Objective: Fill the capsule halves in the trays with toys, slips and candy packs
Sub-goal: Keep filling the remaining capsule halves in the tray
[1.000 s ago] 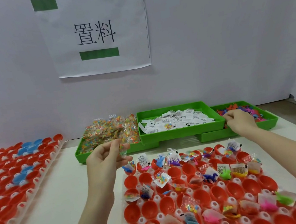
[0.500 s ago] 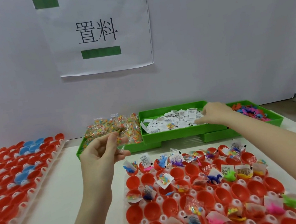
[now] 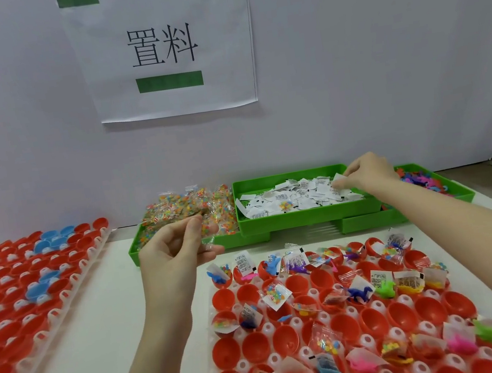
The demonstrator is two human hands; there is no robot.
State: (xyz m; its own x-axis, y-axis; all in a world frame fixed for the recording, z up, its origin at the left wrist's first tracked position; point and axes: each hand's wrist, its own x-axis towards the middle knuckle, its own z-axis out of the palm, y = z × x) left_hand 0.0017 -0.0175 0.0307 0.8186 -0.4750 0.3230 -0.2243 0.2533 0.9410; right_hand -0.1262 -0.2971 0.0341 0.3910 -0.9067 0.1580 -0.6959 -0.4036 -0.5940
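Left hand [image 3: 173,254] is raised over the table [image 3: 102,303], between the candy bin [image 3: 139,250] and the near tray [image 3: 219,334]. Its fingers curl in, thumb against fingertips, pinching a clear candy pack [image 3: 212,244] that pokes out to the right of the thumb. Pack contents are hard to make out.

Right hand [image 3: 364,173] reaches into the middle green bin [image 3: 306,215], fingers bent down and nipping a white slip [image 3: 338,180] at the right end of the slip pile [image 3: 291,200]. One stray candy pack [image 3: 285,204] lies on the slips.

Three green bins sit in a row by the wall: candy packs [image 3: 187,208] heaped at left, slips in the middle one, which stands raised across the other two, toys [image 3: 419,179] at right, partly hidden by the right forearm.

The near tray holds red capsule halves [image 3: 255,346]. Back rows are mostly filled with toys, slips and packs, e.g. a blue toy [image 3: 361,292] and a green toy [image 3: 386,288]. Several halves in the left columns and the middle row are bare. The front row has more filled halves, with a pink toy [image 3: 365,365].

A second tray [image 3: 63,296] at far left carries red halves plus a few blue halves [image 3: 54,239], all dome up.

A paper sign [image 3: 163,45] with two black characters and green bars hangs on the wall.
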